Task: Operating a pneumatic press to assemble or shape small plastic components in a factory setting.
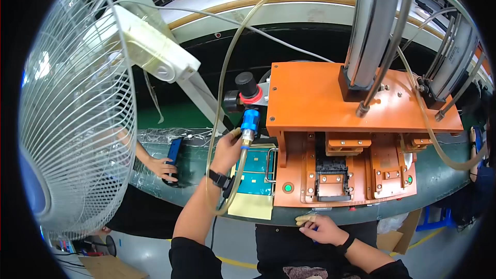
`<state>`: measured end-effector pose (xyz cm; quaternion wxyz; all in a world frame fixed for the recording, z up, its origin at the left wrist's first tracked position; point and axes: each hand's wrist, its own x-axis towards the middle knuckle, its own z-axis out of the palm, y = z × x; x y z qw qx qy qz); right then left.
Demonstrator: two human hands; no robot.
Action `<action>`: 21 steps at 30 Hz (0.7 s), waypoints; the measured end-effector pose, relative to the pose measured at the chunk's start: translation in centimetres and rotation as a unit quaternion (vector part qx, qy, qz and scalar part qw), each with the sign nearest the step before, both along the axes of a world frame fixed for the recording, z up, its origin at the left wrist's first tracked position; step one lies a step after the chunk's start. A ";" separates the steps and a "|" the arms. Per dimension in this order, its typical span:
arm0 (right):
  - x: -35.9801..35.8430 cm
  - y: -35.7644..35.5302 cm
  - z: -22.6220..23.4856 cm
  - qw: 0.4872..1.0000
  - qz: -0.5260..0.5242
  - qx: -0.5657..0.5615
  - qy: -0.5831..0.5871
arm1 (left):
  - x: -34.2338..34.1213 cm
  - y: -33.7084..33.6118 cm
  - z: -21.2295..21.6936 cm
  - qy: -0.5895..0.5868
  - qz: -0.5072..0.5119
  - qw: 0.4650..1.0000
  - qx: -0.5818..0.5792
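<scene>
My left hand (226, 152) reaches forward to the left side of the orange press (310, 98). It is next to a blue hose coupling (250, 119) and a clear air hose, and its fingertips are hidden behind them. At the bench's front edge, below the press, is my right hand (326, 230). Its fingers are curled in, with pale yellow covers on some fingertips; a bit of blue shows beneath them, too small to name. A black part (331, 175) sits in the press's left fixture, while the right fixture (388, 176) shows orange blocks and screws.
A caged fan (82, 103) fills the left side. Beyond it, another person's hand (161, 168) touches a blue flat object (174, 150). Teal sheets (257, 161) lie on yellow paper (251, 207) beside the press. A black-knobbed regulator (247, 84) and tall cylinders (368, 31) stand above.
</scene>
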<state>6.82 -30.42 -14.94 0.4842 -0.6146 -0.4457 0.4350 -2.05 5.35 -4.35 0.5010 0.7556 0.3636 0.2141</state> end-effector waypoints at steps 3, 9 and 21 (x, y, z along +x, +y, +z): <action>-0.3 0.1 -0.4 1.000 -0.002 -0.004 0.004 | -4.3 -2.8 0.0 -0.018 -0.010 1.000 0.010; -0.7 -0.2 -0.4 1.000 -0.007 0.015 0.020 | -14.4 -7.1 -3.1 -0.013 -0.020 0.999 0.035; -0.9 -0.5 -0.6 1.000 -0.020 0.021 -0.011 | -24.1 -1.9 -7.6 -0.002 0.168 0.984 0.056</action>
